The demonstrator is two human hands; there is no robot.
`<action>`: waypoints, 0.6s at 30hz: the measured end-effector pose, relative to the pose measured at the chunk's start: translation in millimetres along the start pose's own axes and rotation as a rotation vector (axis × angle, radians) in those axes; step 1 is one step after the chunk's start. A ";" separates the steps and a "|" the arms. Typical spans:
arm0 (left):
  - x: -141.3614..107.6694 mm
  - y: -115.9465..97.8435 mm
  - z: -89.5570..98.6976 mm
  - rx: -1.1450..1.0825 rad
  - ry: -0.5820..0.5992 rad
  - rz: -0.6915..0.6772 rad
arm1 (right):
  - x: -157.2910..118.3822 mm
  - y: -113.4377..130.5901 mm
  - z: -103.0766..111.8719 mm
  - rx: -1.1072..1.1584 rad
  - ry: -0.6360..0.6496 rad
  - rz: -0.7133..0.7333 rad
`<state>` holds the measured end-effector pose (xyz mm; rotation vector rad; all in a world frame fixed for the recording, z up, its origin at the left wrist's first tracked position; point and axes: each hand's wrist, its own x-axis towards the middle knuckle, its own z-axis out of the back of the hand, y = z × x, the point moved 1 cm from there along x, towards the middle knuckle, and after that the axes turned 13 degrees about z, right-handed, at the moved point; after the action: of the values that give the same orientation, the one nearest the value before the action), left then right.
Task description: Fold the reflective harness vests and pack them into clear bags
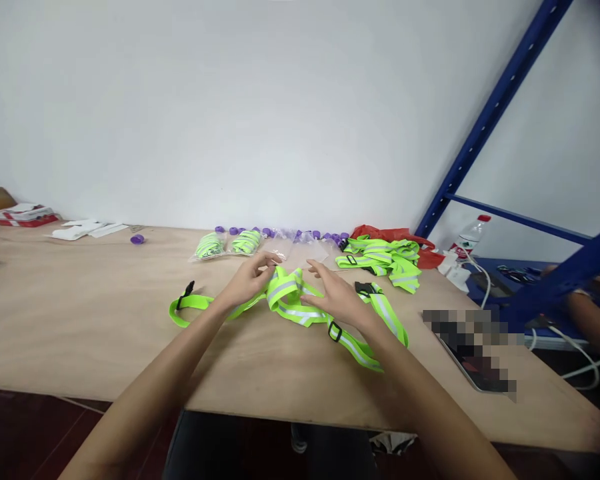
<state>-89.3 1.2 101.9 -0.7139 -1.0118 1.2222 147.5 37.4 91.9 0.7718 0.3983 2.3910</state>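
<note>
A neon-green reflective strap with a silver stripe lies bunched and looped on the table in front of me. My left hand pinches the upper left of the bunch between thumb and fingers. At its right side, my right hand is open, thumb and fingers apart, the thumb close to the webbing; whether it touches is unclear. One strap end with a black buckle curls out to the left. On the right lie a black slide adjuster and another black buckle, partly beside my right forearm.
Bagged straps and clear plastic bags lie near the wall, with several purple rolls behind. More green straps rest by a red bag. At right are a phone-like device, a bottle and a blue frame. Another person's arm shows.
</note>
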 end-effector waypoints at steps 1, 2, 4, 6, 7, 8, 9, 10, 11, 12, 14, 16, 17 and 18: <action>-0.1 4.8 -0.6 -0.035 0.034 0.007 | 1.9 -4.8 -4.5 0.038 0.015 0.005; -0.7 9.4 -0.9 -0.058 0.072 0.016 | 2.7 -9.9 -8.7 0.075 0.029 0.004; -3.0 16.0 -0.9 -0.054 0.151 0.029 | 1.5 -19.4 -16.2 0.122 0.041 -0.004; -5.9 17.9 -1.4 0.008 0.215 0.025 | -1.5 -25.7 -22.5 0.151 0.016 0.000; -7.2 17.3 -2.0 0.046 0.234 0.015 | -3.0 -27.4 -25.4 0.172 0.002 0.008; -8.2 15.9 -3.0 0.085 0.244 0.002 | -4.2 -28.4 -28.1 0.195 -0.004 0.014; -9.1 14.2 -4.2 0.125 0.246 -0.014 | -5.1 -29.0 -30.6 0.213 0.002 0.014; -9.9 12.5 -5.7 0.163 0.243 -0.031 | -5.6 -29.3 -32.9 0.220 0.024 0.010; -10.7 11.2 -7.2 0.200 0.239 -0.049 | -5.7 -29.4 -34.7 0.207 0.057 0.008; -11.5 10.5 -8.6 0.232 0.232 -0.067 | -5.7 -29.5 -35.8 0.175 0.088 0.013; -13.2 11.2 -10.6 0.287 0.226 -0.097 | -5.2 -29.3 -35.7 0.085 0.124 0.059; -14.3 14.5 -10.6 0.336 0.221 -0.115 | -5.0 -28.9 -32.2 0.013 0.084 0.111; -14.2 16.8 -9.9 0.364 0.212 -0.116 | -5.3 -28.8 -29.5 -0.002 0.039 0.122; -13.7 19.4 -8.6 0.396 0.196 -0.112 | -6.0 -28.8 -26.4 -0.005 -0.011 0.117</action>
<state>-89.9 -7.1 78.0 -0.4487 -0.6137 1.1828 148.1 53.6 55.9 0.8257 0.3510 2.4946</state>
